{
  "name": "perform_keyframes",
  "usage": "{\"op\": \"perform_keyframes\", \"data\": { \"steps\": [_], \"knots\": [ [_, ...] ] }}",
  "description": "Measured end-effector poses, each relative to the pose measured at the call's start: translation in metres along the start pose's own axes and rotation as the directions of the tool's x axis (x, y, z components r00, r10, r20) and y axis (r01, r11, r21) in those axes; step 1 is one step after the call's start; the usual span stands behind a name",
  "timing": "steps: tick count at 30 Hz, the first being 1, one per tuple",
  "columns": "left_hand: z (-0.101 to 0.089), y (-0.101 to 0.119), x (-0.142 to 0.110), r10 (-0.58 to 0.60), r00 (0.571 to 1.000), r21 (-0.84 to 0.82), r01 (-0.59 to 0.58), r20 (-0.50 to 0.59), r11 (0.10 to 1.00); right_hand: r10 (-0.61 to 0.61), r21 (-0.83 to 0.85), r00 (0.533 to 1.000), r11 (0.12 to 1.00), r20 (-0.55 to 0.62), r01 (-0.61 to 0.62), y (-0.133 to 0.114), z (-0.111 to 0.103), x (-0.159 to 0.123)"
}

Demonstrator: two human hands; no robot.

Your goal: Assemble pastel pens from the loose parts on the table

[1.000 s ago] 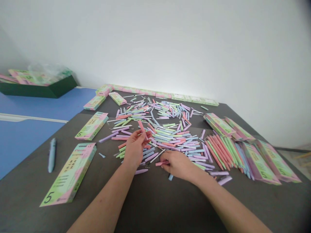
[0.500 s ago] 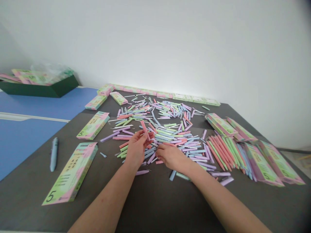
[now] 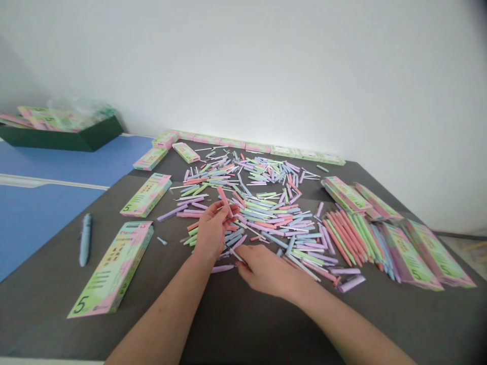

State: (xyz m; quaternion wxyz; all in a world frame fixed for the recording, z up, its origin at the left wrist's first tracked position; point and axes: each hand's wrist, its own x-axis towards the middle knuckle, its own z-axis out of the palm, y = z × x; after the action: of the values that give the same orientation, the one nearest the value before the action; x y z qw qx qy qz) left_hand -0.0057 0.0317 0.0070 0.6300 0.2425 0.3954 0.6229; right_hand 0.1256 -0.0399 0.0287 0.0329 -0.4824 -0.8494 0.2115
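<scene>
My left hand [image 3: 213, 223] pinches a pink pen part [image 3: 223, 198], which points up and away above the pile. Just to its right, my right hand [image 3: 262, 266] is low at the near edge of the pile, fingers closed on a thin white stick [image 3: 238, 255] that looks like a pen refill. A purple pen part [image 3: 239, 243] lies by these fingertips. In front of both hands spreads a loose pile of pastel pen parts [image 3: 266, 218] in pink, green, blue and purple, mixed with white sticks.
Sorted pens [image 3: 353, 238] lie in colour rows on the right, beside flat printed boxes [image 3: 413, 256]. More boxes [image 3: 114, 268] lie at left and along the back edge. A blue pen [image 3: 85, 240] lies far left. A dark green bin [image 3: 87, 137] stands on a blue table.
My right hand has drawn back toward me and slightly left, and a white stick now shows at its fingers. Parts at the pile's near edge have shifted. My left hand keeps the pink part.
</scene>
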Motion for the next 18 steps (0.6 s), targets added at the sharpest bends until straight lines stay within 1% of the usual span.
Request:
{"op": "perform_keyframes", "data": {
  "steps": [3,6,11,15,17,18],
  "knots": [
    [0.0,0.0,0.001,0.008,1.0,-0.003,-0.008,-0.009,1.0,0.039,-0.023,0.997,0.999,0.065,-0.038,-0.001,0.009,0.004],
    [0.0,-0.001,0.001,0.001,1.0,-0.001,-0.001,-0.004,1.0,0.053,-0.065,0.995,0.997,0.079,-0.048,0.0,0.015,0.009],
    [0.001,0.0,0.0,0.0,1.0,0.004,0.0,0.009,1.0,0.07,-0.101,0.995,0.993,0.065,-0.064,-0.005,0.02,0.016],
    [0.002,0.0,-0.002,0.0,0.999,0.016,-0.001,0.038,1.0,0.104,-0.1,0.993,0.99,0.059,-0.098,-0.003,0.017,0.016],
    [0.002,0.0,-0.003,-0.007,0.998,0.027,0.005,0.063,1.0,0.116,-0.043,0.993,0.992,0.013,-0.115,0.005,0.013,0.013],
    [0.003,0.0,-0.003,-0.013,0.997,0.033,0.011,0.079,0.999,0.12,0.027,0.992,0.993,-0.026,-0.119,0.01,0.011,0.011]
  ]
}}
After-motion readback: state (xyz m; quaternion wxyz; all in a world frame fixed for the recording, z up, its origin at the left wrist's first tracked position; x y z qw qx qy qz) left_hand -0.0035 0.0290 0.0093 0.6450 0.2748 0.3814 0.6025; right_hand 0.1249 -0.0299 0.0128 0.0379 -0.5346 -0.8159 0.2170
